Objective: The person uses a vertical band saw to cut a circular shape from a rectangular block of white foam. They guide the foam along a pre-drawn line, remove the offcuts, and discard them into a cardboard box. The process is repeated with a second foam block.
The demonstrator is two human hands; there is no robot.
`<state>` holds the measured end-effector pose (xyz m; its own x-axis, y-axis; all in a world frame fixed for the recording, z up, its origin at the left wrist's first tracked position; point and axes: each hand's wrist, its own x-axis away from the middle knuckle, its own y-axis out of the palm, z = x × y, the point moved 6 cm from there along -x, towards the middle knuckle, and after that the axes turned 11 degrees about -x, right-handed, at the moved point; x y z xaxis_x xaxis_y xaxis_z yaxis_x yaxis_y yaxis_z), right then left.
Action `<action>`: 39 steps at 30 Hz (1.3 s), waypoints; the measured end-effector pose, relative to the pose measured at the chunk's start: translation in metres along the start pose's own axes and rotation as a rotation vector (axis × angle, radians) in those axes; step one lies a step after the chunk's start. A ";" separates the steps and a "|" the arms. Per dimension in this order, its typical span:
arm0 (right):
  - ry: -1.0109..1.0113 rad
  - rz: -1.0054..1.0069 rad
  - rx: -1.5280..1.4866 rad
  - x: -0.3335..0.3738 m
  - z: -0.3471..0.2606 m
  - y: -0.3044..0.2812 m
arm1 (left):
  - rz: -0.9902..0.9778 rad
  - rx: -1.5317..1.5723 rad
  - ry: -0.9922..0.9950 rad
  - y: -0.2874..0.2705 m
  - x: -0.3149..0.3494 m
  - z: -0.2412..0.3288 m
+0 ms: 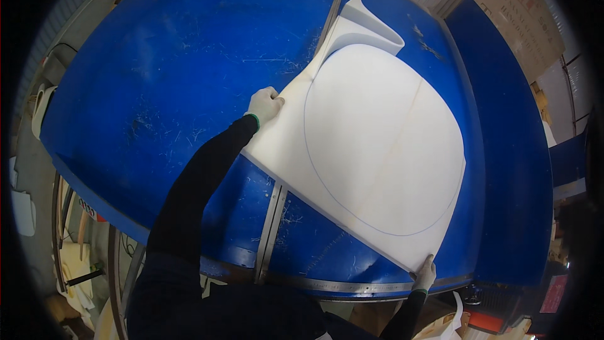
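Observation:
A thick white foam sheet (390,138) lies on the blue table, with a large rounded outline drawn in blue on its top face. My left hand (265,104), in a pale glove with a green cuff, is closed on the sheet's left edge. At the near right corner, my right hand (426,275), gloved the same way, grips the edge with its thumb uppermost; its other fingers are mostly hidden. Beyond the sheet's far end, a curled white foam strip (371,25) stands up beside a narrow grey metal bar (333,9).
The scuffed blue table (189,44) is littered with fine white shreds. A metal rail (269,233) runs toward me, meeting a metal ruler strip (352,287) along the near edge. A blue panel (513,151) rises at right. Foam scraps (75,283) lie below left.

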<state>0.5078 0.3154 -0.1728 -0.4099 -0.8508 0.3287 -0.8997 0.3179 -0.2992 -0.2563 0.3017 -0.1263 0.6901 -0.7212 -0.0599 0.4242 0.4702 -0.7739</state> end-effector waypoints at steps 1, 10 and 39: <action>0.000 0.013 -0.008 0.002 0.002 -0.002 | 0.006 -0.001 0.008 -0.001 0.003 0.003; -0.001 0.127 -0.009 -0.002 -0.003 -0.006 | 0.295 0.102 -0.211 -0.074 0.146 0.022; -0.039 0.111 0.017 -0.039 0.007 -0.017 | -0.468 1.029 -0.761 0.045 0.217 0.016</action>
<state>0.5396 0.3402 -0.1869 -0.5007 -0.8265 0.2573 -0.8461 0.4045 -0.3471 -0.0783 0.1746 -0.1647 0.3700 -0.6170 0.6945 0.7161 0.6657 0.2100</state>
